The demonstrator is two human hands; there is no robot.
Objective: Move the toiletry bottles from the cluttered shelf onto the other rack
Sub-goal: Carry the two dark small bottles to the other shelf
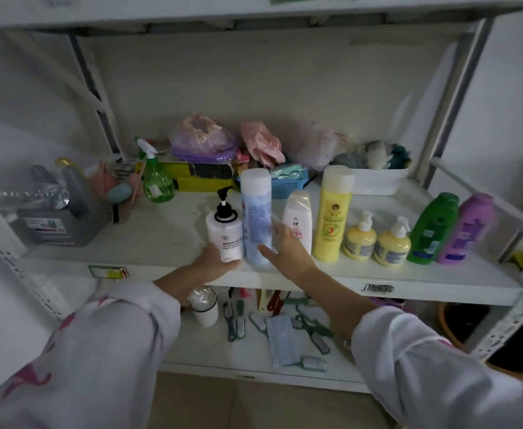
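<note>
— White metal shelving fills the view. What stands on the middle shelf point(378, 280)?

— A row of toiletry bottles along its front edge: a white pump bottle point(225, 235), a tall blue bottle point(256, 216), a small white bottle point(298, 222), a tall yellow bottle point(333, 213), two small yellow pump bottles point(359, 238) point(392, 244), a green bottle point(433, 230) and a purple bottle point(467, 229). Clutter sits behind, including a green spray bottle point(156, 178).

— And each grip?

— The left hand point(213, 263) cups the white pump bottle low at its base, fingers curled round it. The right hand point(285, 246) is spread, fingers straight against the blue bottle's lower side, clasping nothing.

— How will they handle?

— Smooth plastic, likely slippery, and heavy if full. I'd take the bodies around the middle, never the pump heads; the tall ones look tippy.
</note>
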